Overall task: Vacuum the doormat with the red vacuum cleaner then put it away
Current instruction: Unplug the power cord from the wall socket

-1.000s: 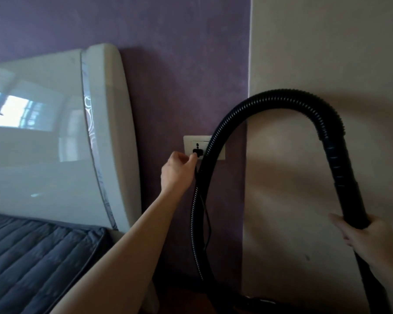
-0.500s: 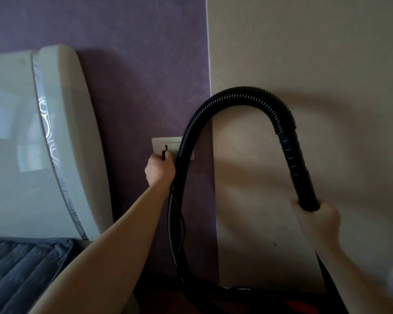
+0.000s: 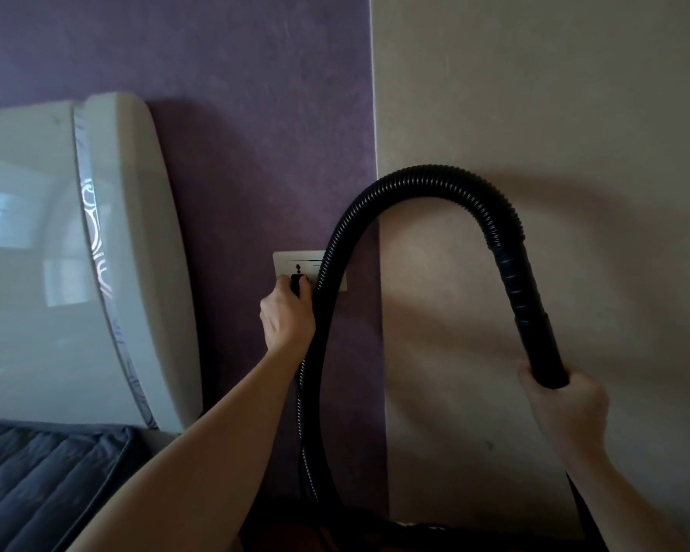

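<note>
A black ribbed vacuum hose (image 3: 423,181) arches up in front of the wall corner. My right hand (image 3: 566,404) grips its smooth black handle end (image 3: 530,308) at the right. My left hand (image 3: 287,312) reaches to the white wall socket (image 3: 283,261) on the purple wall and pinches the black plug (image 3: 296,281) just below the socket's holes. The hose's left leg runs down past the socket's right half. The vacuum's body and the doormat are out of view.
A glossy white curved headboard (image 3: 132,249) stands against the purple wall at the left, with a dark quilted mattress (image 3: 44,480) below it. A beige wall (image 3: 554,113) fills the right. The floor at the bottom edge is dark.
The view has swung back to the left. My left hand has closed around the plug at the socket. My right hand still holds the hose handle.
</note>
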